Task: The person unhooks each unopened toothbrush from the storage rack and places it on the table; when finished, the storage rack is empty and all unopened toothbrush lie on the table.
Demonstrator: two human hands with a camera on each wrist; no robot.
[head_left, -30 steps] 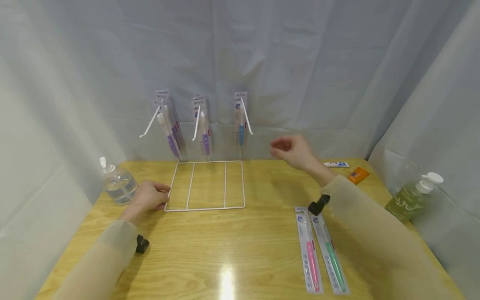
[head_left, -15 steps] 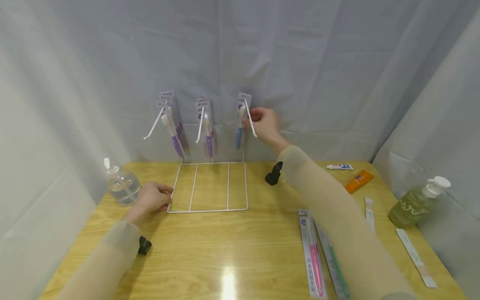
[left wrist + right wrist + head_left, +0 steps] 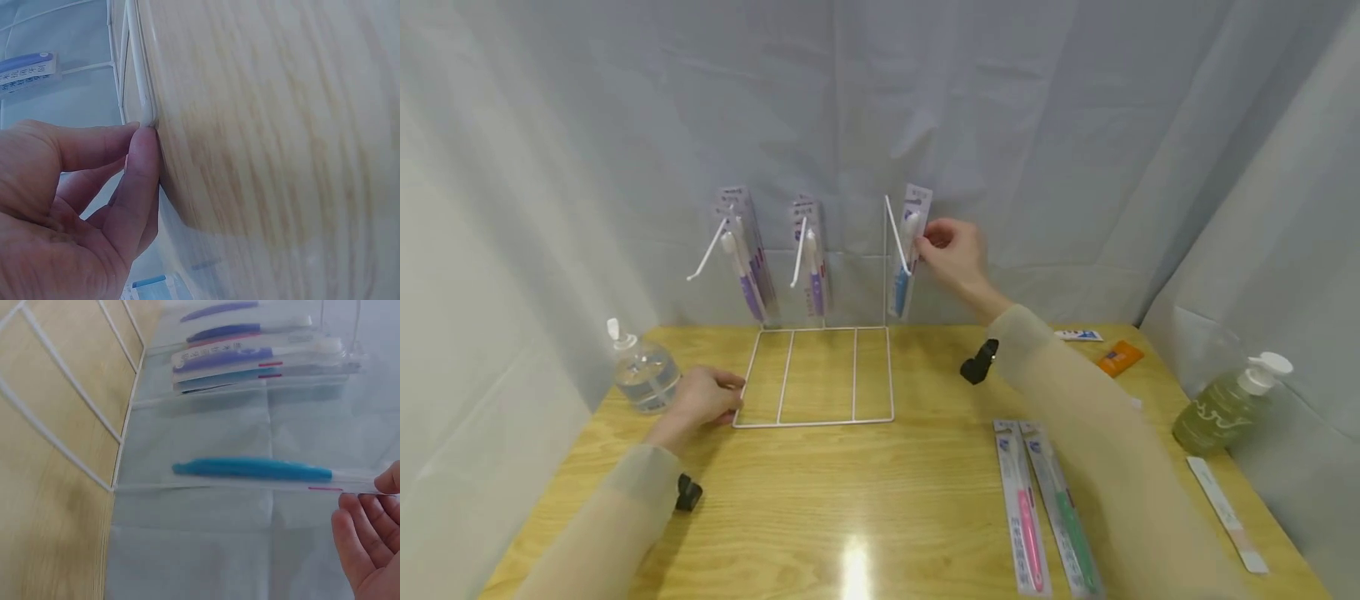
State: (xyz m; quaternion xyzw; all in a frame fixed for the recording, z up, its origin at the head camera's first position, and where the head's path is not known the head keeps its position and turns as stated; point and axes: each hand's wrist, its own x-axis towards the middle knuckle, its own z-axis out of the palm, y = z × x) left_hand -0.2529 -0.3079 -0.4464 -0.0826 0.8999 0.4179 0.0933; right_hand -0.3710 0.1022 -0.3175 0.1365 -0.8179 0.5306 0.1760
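Head view: the right hand (image 3: 953,248) was raised at the back of the table, forearm extended, its fingers pinching the upper end of a clear packaged toothbrush with a blue handle (image 3: 907,250). That pack hung tilted just beside the rightmost hook of the white wire display rack (image 3: 814,377). The left hand (image 3: 702,397) rested on the wooden table (image 3: 865,500), fingers curled against the rack's front left corner.

Left wrist view: fingertips (image 3: 145,134) pressed the white wire corner (image 3: 147,112).

Right wrist view: the right hand's fingers (image 3: 357,532) lay loosely bent beneath the pack (image 3: 253,470), the thumb above, closing on its end.
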